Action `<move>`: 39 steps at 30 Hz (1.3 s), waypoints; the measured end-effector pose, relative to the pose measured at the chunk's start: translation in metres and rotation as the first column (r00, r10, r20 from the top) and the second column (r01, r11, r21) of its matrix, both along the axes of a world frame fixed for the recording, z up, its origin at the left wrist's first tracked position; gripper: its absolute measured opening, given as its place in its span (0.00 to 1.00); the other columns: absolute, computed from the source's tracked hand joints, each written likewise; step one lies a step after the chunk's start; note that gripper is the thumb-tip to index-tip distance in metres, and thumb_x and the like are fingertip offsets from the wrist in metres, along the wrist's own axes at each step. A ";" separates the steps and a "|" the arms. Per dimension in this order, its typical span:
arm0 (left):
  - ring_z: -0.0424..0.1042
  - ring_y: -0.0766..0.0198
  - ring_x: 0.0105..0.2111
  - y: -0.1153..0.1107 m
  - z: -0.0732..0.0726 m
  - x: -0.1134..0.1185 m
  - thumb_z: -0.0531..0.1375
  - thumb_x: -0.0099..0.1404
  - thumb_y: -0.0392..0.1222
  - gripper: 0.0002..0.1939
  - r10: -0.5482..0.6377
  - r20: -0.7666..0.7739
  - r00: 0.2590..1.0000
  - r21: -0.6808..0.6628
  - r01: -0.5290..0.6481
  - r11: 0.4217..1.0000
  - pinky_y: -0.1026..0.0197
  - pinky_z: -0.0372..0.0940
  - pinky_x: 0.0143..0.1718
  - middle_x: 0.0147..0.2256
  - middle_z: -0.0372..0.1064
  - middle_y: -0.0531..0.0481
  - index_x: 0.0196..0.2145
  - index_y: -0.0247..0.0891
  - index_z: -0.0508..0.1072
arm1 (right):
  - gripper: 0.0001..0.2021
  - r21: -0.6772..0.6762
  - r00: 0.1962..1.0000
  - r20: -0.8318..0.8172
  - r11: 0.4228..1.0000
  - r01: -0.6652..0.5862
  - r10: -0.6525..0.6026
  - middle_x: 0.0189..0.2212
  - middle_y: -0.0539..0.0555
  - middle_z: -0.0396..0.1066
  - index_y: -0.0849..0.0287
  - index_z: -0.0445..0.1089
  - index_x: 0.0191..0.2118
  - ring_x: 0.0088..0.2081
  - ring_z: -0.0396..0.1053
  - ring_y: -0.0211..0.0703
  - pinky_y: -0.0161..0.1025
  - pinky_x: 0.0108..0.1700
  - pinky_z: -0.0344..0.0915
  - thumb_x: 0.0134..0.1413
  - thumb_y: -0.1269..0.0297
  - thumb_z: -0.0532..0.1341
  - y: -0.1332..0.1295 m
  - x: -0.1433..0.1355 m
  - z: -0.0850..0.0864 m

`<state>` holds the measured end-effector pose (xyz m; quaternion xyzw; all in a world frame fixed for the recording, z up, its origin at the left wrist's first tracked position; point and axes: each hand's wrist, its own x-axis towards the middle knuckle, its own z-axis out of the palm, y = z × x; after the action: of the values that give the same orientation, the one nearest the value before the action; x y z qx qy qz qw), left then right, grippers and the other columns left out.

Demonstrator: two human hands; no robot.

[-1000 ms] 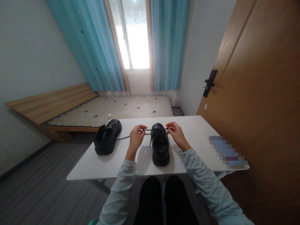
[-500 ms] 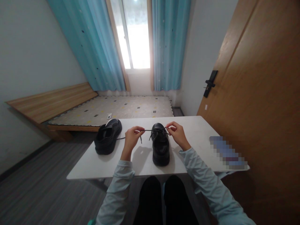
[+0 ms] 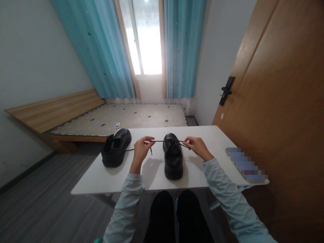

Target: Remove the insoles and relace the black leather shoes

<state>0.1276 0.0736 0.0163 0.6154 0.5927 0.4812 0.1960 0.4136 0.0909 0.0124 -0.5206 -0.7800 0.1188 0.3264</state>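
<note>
A black shoe [image 3: 173,165] stands upright in the middle of the white table, its opening towards me and its toe pointing away. My left hand [image 3: 143,146] pinches one end of its black shoelace [image 3: 159,141] left of the shoe, and a short tip dangles below the fingers. To the right, my right hand [image 3: 197,145] pinches the other side of the lace. Between both hands the lace runs nearly straight across the shoe's front. Another black shoe [image 3: 115,152] rests on the table to the left, with a lace trailing towards my left hand.
The white table [image 3: 202,175] ends just before my knees. A flat, blurred-out object [image 3: 245,165] lies at its right edge, near the wooden door [image 3: 283,101]. Beyond the table is a bed [image 3: 136,116] with a small white remote [image 3: 117,125] on it.
My right hand has moved to the right, away from the shoe, drawing out the lace. My left hand has hardly moved; the shoes stay in place.
</note>
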 end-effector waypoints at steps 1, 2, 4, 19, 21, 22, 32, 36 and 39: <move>0.69 0.65 0.26 0.000 -0.001 0.000 0.63 0.51 0.45 0.12 -0.004 -0.002 1.000 0.003 0.004 1.000 0.63 0.62 0.31 0.30 0.75 0.51 0.35 0.40 0.77 | 0.12 -0.008 1.000 -0.007 1.000 0.002 -0.002 0.16 0.48 0.69 0.57 0.74 0.29 0.22 0.66 0.38 0.34 0.29 0.57 0.53 0.55 0.61 0.000 0.003 0.000; 0.69 0.65 0.26 0.000 -0.002 0.000 0.63 0.51 0.44 0.13 -0.007 -0.005 1.000 0.004 0.007 1.000 0.63 0.62 0.31 0.31 0.75 0.50 0.36 0.40 0.77 | 0.13 -0.008 1.000 -0.024 1.000 0.008 -0.008 0.15 0.49 0.68 0.58 0.74 0.28 0.21 0.65 0.38 0.34 0.29 0.57 0.52 0.54 0.62 0.001 0.005 0.001; 0.69 0.65 0.26 0.000 -0.004 -0.001 0.63 0.52 0.44 0.13 -0.009 -0.017 1.000 0.005 0.009 1.000 0.62 0.62 0.32 0.31 0.75 0.50 0.37 0.40 0.77 | 0.14 0.002 0.996 -0.090 1.000 0.020 -0.019 0.16 0.49 0.68 0.59 0.74 0.28 0.22 0.65 0.38 0.34 0.28 0.56 0.49 0.52 0.63 0.002 0.010 0.003; 0.72 0.62 0.30 0.000 0.003 0.022 0.52 0.64 0.51 0.17 -0.309 -0.095 0.946 -0.073 0.303 0.950 0.61 0.65 0.36 0.28 0.74 0.49 0.32 0.38 0.75 | 0.14 -0.254 0.836 -0.398 0.830 -0.496 0.378 0.25 0.53 0.74 0.62 0.74 0.34 0.27 0.70 0.39 0.36 0.31 0.67 0.51 0.55 0.62 -0.004 -0.006 0.032; 0.72 0.62 0.32 0.004 0.001 0.028 0.54 0.63 0.49 0.14 -0.255 -0.082 0.964 -0.030 0.253 0.967 0.61 0.66 0.36 0.31 0.75 0.49 0.34 0.39 0.74 | 0.11 -0.203 0.867 -0.365 0.879 -0.431 0.340 0.25 0.53 0.74 0.61 0.74 0.32 0.25 0.69 0.38 0.35 0.30 0.66 0.52 0.58 0.60 0.003 -0.013 0.025; 0.73 0.62 0.33 0.006 0.000 0.030 0.54 0.63 0.47 0.12 -0.229 -0.079 0.970 -0.010 0.229 0.973 0.61 0.66 0.37 0.33 0.75 0.48 0.34 0.39 0.74 | 0.10 -0.186 0.880 -0.351 0.897 -0.400 0.320 0.25 0.53 0.73 0.61 0.73 0.32 0.25 0.69 0.37 0.35 0.29 0.66 0.53 0.60 0.60 0.006 -0.016 0.022; 0.70 0.65 0.23 0.017 -0.009 0.036 0.60 0.58 0.47 0.10 -0.234 0.009 0.972 -0.096 0.234 0.968 0.64 0.65 0.26 0.26 0.72 0.51 0.33 0.38 0.73 | 0.07 -0.131 0.925 -0.319 0.957 -0.258 0.205 0.26 0.52 0.73 0.60 0.72 0.30 0.24 0.68 0.36 0.34 0.27 0.65 0.46 0.62 0.65 0.029 -0.028 0.000; 0.71 0.65 0.24 0.019 -0.014 0.036 0.60 0.57 0.46 0.09 -0.208 -0.018 0.978 -0.089 0.205 0.975 0.64 0.65 0.26 0.28 0.73 0.50 0.32 0.38 0.72 | 0.09 -0.144 0.905 -0.375 0.952 -0.271 0.201 0.24 0.51 0.71 0.61 0.71 0.28 0.24 0.67 0.36 0.35 0.28 0.67 0.46 0.59 0.65 0.032 -0.029 -0.007; 0.71 0.65 0.25 0.020 -0.018 0.036 0.60 0.57 0.46 0.09 -0.202 -0.011 0.979 -0.075 0.200 0.977 0.64 0.66 0.26 0.30 0.73 0.49 0.30 0.38 0.72 | 0.11 -0.160 0.884 -0.423 0.943 -0.291 0.201 0.23 0.50 0.70 0.61 0.70 0.28 0.23 0.67 0.36 0.36 0.27 0.67 0.45 0.58 0.65 0.033 -0.030 -0.010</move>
<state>0.1632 0.0939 -0.0019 0.6689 0.5465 0.4312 0.2607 0.3839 0.1237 0.0022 -0.4143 -0.7385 0.3484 0.4021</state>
